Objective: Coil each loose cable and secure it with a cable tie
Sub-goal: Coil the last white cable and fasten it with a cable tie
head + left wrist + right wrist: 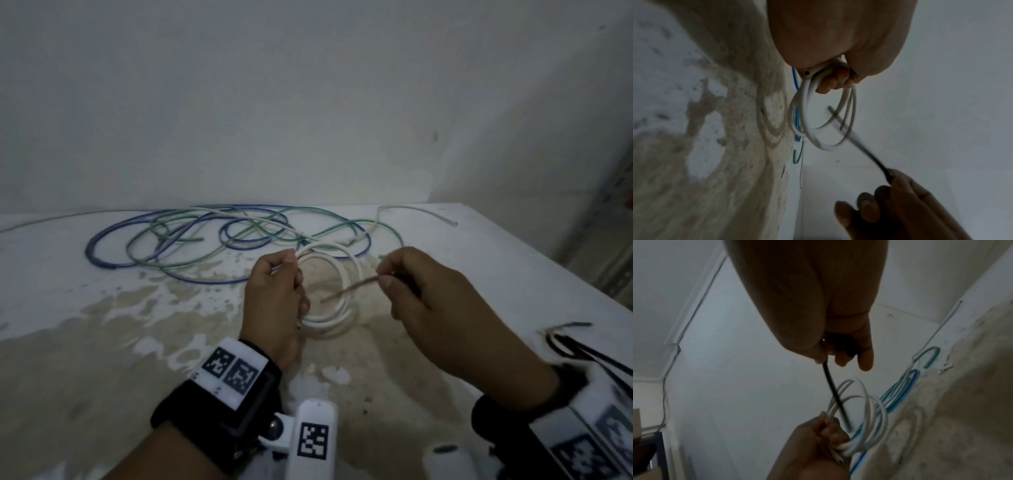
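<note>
Two hands: both are working above the stained white counter.
Left hand: fingers are clamping one side of the coiled white round cable, holding it upright.
Right hand: thumb and forefinger are pinching the thin black plastic cable tie, its tip poking into the coil's opening.
Advice: threading cleanly likely means passing the tip around every loop beside the left fingers.
Beyond both hands: loose blue and green cables are waiting.

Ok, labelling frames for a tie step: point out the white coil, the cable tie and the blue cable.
white coil [346, 274], head view, right arc
cable tie [356, 285], head view, mid strap
blue cable [102, 263], head view, left loop
</note>
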`<move>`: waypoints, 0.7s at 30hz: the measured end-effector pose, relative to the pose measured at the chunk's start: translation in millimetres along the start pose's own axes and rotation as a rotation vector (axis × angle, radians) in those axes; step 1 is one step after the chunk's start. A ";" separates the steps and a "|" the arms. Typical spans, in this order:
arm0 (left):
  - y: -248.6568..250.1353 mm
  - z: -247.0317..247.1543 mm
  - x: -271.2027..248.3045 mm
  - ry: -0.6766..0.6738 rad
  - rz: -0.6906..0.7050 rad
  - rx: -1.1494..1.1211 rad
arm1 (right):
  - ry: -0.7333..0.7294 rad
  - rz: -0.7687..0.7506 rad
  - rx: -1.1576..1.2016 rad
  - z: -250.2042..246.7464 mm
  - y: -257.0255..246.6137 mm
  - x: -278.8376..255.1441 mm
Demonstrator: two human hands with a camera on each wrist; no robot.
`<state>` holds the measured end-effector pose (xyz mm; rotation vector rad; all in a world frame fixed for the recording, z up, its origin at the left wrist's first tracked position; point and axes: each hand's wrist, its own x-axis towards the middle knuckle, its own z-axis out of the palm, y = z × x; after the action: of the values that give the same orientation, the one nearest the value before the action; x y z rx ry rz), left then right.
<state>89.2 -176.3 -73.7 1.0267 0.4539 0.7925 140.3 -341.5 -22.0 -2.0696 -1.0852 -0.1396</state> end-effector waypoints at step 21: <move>1.0 -5.2 5.6 -0.120 0.168 0.246 | -0.224 0.748 1.123 60.7 -19.9 56.6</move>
<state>88.9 -168.7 -75.1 1.3473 0.3707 0.8321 146.5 -256.6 -28.2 -1.2969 -0.2640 0.8861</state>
